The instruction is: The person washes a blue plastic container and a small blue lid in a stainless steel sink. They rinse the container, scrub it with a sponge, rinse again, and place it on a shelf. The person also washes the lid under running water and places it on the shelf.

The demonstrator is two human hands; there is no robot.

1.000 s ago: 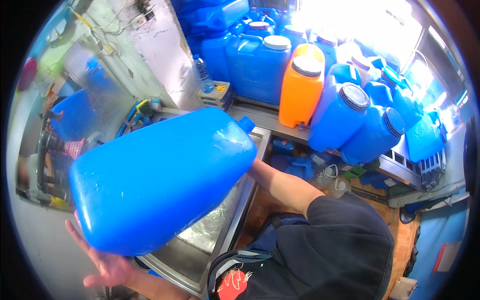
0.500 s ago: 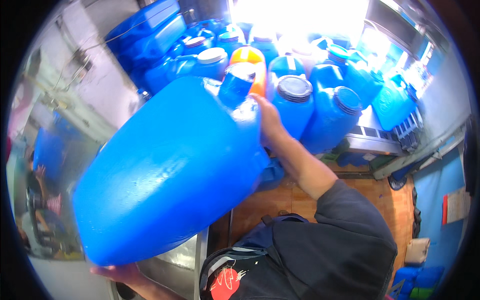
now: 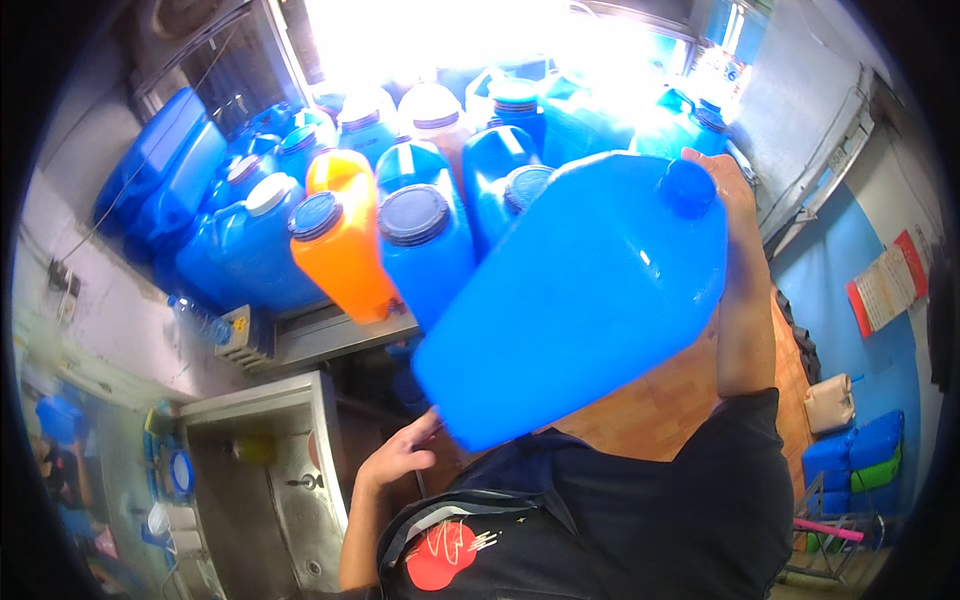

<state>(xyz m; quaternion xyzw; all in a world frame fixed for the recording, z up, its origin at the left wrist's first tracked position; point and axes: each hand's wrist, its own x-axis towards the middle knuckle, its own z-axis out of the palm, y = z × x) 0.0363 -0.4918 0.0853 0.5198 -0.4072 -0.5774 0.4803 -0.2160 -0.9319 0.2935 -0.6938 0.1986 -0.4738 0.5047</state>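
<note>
A large blue plastic jerrycan (image 3: pixel 570 300) hangs tilted in front of me, its capped neck up at the right and its base down at the left. My right hand (image 3: pixel 728 185) is closed at the top end, beside the blue cap (image 3: pixel 688 190); the jug hides most of its fingers. Near the base's lower left corner, my left hand (image 3: pixel 403 455) has its thumb and fingers spread. Its fingertips meet the jug's edge, partly hidden behind it. Just beyond the jug stand an orange jerrycan (image 3: pixel 345 240) and a blue one with a dark lid (image 3: pixel 425 250).
More blue jerrycans (image 3: pixel 250 235) crowd the metal counter (image 3: pixel 325 335) under a glaring window. A steel sink (image 3: pixel 240 510) lies at the lower left, with a water bottle (image 3: pixel 200 320) above it. At right, a beige can (image 3: pixel 830 402) sits by blue containers (image 3: pixel 870 440) on the tiled floor.
The jerrycan has swung to the right with my right hand, and the view has turned too. My left hand has come from under the base to its corner, with fingers spread.
</note>
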